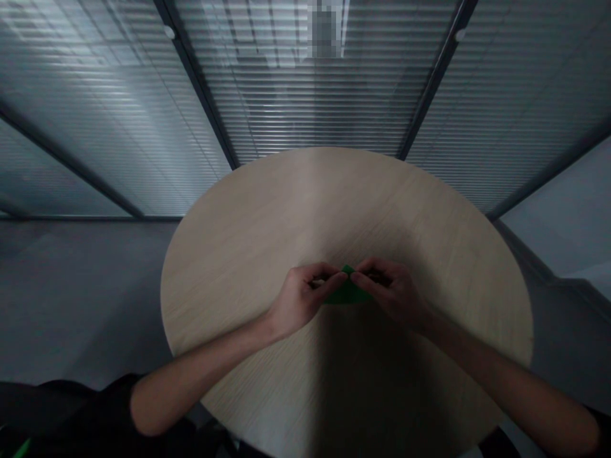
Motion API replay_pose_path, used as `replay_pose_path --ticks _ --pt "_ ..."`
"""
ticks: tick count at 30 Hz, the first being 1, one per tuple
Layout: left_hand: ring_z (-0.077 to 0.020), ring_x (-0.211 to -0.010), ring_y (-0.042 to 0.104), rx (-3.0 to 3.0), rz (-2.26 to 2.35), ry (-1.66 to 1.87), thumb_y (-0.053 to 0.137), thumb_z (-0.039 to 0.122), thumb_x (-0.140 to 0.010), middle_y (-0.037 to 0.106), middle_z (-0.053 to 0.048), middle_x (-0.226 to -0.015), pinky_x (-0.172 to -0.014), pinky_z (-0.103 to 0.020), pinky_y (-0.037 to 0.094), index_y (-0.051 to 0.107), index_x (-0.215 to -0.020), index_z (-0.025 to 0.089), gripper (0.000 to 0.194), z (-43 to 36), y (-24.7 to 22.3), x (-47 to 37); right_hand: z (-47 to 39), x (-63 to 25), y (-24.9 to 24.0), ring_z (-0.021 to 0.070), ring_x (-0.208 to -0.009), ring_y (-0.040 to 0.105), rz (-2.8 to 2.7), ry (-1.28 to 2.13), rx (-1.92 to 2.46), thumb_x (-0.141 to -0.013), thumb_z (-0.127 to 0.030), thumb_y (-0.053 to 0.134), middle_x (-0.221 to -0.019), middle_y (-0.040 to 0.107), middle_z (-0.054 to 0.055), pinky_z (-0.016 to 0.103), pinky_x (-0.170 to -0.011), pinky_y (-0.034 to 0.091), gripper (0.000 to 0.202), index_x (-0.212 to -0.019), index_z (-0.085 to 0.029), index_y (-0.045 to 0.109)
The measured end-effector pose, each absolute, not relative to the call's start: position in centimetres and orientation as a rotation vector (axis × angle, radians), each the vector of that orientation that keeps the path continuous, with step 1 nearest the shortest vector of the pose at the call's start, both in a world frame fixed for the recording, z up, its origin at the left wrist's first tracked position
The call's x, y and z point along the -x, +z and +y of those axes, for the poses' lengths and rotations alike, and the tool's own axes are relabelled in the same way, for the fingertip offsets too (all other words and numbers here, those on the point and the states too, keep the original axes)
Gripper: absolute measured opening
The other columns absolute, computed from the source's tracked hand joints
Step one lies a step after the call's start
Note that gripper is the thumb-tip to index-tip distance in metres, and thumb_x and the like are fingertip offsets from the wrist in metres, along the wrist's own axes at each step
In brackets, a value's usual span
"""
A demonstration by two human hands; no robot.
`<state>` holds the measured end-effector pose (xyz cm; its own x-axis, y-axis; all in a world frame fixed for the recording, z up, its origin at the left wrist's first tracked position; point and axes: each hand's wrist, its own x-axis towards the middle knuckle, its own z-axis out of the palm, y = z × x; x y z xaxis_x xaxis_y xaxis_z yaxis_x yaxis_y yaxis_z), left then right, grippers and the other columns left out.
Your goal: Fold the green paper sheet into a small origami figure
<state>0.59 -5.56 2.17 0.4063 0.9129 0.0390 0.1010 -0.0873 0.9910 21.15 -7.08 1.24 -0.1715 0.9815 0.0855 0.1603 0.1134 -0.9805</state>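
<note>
A small green piece of folded paper (348, 294), roughly triangular with its tip pointing away from me, is held at the middle of the round table. My left hand (305, 296) pinches it from the left, thumb and fingers near the top point. From the other side my right hand (394, 292) pinches it too, its thumb almost meeting the left one. The lower edge of the paper runs straight between the two hands. My fingers hide parts of its sides.
The round wooden table (248, 235) has a dark shadow across its near part. Behind it stand glass panels with horizontal blinds (315, 108), split by dark frames (195, 76). Grey floor (86, 286) shows at the left. Something bright green (22, 448) shows at the bottom left corner.
</note>
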Motion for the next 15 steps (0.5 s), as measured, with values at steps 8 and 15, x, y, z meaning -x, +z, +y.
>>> replay_pose_path --ticks 8,15 --pt "-0.0119 -0.062 0.058 -1.511 0.934 0.855 0.070 0.043 -0.092 0.070 -0.004 -0.074 -0.055 -0.022 0.043 0.076 -0.089 0.012 0.031 -5.59 1.93 -0.59 -6.99 -21.18 1.55 0.0149 -0.067 0.064 -1.565 1.167 1.165 -0.091 -0.047 0.071 -0.075 0.068 0.001 0.026 -0.061 0.053 0.028 -0.085 -0.020 0.070" --pt "-0.0136 -0.066 0.062 -1.598 0.928 0.799 0.068 0.042 -0.095 0.074 -0.006 -0.078 -0.058 -0.022 0.046 0.078 -0.090 0.012 0.032 -5.50 1.44 -0.62 -6.86 -21.16 1.70 0.0146 -0.067 0.061 -1.599 1.127 1.175 -0.089 -0.043 0.071 -0.074 0.067 0.001 0.026 -0.061 0.051 0.022 -0.084 -0.021 0.070"
